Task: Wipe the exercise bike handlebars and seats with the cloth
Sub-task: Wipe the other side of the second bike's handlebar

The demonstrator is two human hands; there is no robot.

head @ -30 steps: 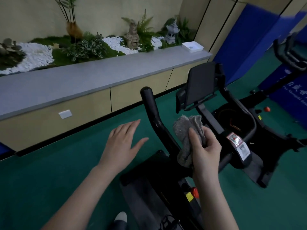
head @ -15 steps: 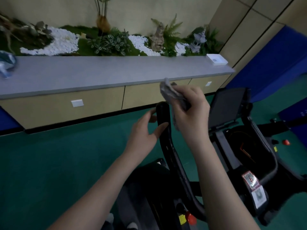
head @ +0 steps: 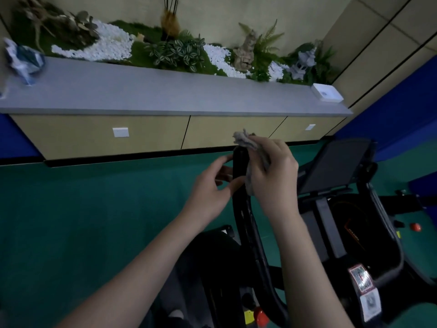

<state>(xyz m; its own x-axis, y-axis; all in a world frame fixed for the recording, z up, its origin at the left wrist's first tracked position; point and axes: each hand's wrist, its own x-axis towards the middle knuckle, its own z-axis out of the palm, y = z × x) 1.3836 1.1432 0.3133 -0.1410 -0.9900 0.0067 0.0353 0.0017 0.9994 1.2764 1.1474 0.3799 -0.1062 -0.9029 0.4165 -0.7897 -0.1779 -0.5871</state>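
A black exercise bike handlebar (head: 246,216) rises from the bottom middle to its tip near the picture's centre. My right hand (head: 274,176) is shut on a grey cloth (head: 246,141), which is pressed over the top and right side of the bar's tip. My left hand (head: 212,188) curls around the bar from the left just below the tip, thumb and fingers touching it. The bike's black seat (head: 212,268) lies dark at the bottom, partly hidden by my arms. A tilted black screen (head: 335,164) stands right of my hands.
A long grey counter (head: 165,95) over beige cabinets runs across the back, with plants (head: 177,53) and white pebbles behind it. A crumpled bag (head: 23,60) sits at its left end and a white box (head: 327,92) at its right. Green floor (head: 82,221) spreads left; blue wall padding (head: 402,110) stands right.
My right hand lifted the cloth from beside the bar's lower part to its tip. My left hand moved in from open air and closed around the bar. The view swung left.
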